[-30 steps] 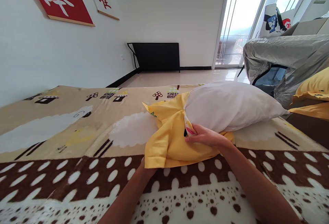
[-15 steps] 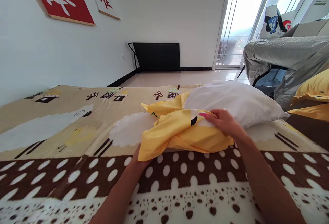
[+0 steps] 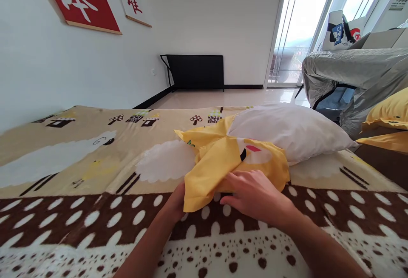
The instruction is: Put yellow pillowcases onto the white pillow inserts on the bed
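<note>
Left hand (image 3: 177, 201) is mostly tucked under the near corner of the yellow pillowcase (image 3: 229, 163), so I can't tell if that grip is pinched shut on the fabric or just propping it up from below. Right hand (image 3: 255, 195) lies loose and open, fingers (image 3: 234, 181) spread against the near hem of the case, not clamping anything. The pillowcase itself is bunched around the left end of the white pillow (image 3: 287, 129), which sticks out to the right with most of its length still bare, and the whole lot lies on the bed (image 3: 95, 171) on top of a beige and brown patterned blanket (image 3: 79, 218). Handling-wise this looks like thin cotton: light, floppy, no stiffness at all, so it'll crumple wherever you push it (and it probably drags a bit against the fuzzy blanket). The pillow looks soft and squashy, light too, nothing fragile here. Best place to take hold, I'd say, is the open hem of the case, one hand on each side of the mouth, pinching the edge instead of grabbing a fistful of the middle. Further out there's a second yellow pillow (image 3: 387, 112) at the right edge and a silver cover (image 3: 350, 69) draped over something behind it.
</note>
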Motion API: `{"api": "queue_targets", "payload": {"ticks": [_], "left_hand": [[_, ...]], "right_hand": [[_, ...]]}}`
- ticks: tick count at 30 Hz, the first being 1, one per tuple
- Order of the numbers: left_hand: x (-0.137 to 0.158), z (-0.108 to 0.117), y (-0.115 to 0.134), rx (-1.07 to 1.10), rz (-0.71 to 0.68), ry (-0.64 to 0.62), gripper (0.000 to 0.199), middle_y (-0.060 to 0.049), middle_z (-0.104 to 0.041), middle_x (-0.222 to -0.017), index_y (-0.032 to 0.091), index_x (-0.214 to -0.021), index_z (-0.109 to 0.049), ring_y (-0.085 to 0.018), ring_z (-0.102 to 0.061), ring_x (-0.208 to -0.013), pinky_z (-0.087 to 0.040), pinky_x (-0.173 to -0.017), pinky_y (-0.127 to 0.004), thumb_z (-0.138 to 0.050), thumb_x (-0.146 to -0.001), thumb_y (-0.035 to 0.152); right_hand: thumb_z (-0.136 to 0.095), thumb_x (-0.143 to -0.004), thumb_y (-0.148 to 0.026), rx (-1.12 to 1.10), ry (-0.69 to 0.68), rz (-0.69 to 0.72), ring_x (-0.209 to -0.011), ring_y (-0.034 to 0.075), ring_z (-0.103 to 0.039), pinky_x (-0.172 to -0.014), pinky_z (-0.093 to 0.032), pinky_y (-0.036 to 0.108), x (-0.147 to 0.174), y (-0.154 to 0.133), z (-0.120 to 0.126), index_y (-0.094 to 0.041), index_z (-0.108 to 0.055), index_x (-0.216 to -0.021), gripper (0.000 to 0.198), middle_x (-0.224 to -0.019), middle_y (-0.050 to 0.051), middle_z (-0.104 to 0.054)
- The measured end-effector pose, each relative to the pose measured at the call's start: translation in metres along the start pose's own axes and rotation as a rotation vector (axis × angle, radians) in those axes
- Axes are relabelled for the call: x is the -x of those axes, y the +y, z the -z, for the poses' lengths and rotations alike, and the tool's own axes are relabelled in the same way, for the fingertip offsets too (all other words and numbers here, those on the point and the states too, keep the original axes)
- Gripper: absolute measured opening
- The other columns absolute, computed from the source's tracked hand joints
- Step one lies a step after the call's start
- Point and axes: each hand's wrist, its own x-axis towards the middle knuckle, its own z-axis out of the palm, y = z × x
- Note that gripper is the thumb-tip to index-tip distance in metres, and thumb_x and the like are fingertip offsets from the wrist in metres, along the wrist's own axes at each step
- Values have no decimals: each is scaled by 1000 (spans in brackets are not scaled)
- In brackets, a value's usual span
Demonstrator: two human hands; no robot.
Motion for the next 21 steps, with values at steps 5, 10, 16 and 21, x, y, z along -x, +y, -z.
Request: {"api": "queue_targets", "payload": {"ticks": [5, 10, 16, 21], "left_hand": [[3, -3, 3, 43, -65, -6, 46, -5, -64, -123, 17, -113, -65, -27, -50, -124, -47, -95, -31, -72, -69, 28], [4, -2, 3, 61, -94, -19, 43, -10, -66, -119, 15, -106, -67, -29, -59, -112, -51, -88, -34, -76, -66, 29], [4, -1, -6, 122, -196, 69, 24, -4, -72, -86, 15, -87, -69, -21, -66, -74, -54, -66, -28, -74, -64, 22], [3, -5, -10, 162, -108, 30, 16, -7, -71, -79, 14, -84, -66, -23, -66, -79, -54, -74, -32, -66, -71, 22]], "right_hand": [[-52, -90, -21, 114, 16, -127, -77, 20, -63, -57, -28, 28, -16, -6, -31, -15, -55, -89, 6, -87, 8, -66], [-48, -88, -19, 90, -145, -36, -62, 14, -56, -53, -20, 28, -13, 3, -17, -16, -57, -79, 13, -71, 5, -64], [-53, -74, -12, 153, -389, 242, -63, 15, -55, -51, -20, 27, -3, -1, -12, -16, -62, -73, 10, -74, 6, -66], [-57, -71, -8, 176, -450, 168, -66, 16, -57, -51, -22, 27, -4, 5, -16, -15, -64, -73, 10, -76, 6, -67]]}}
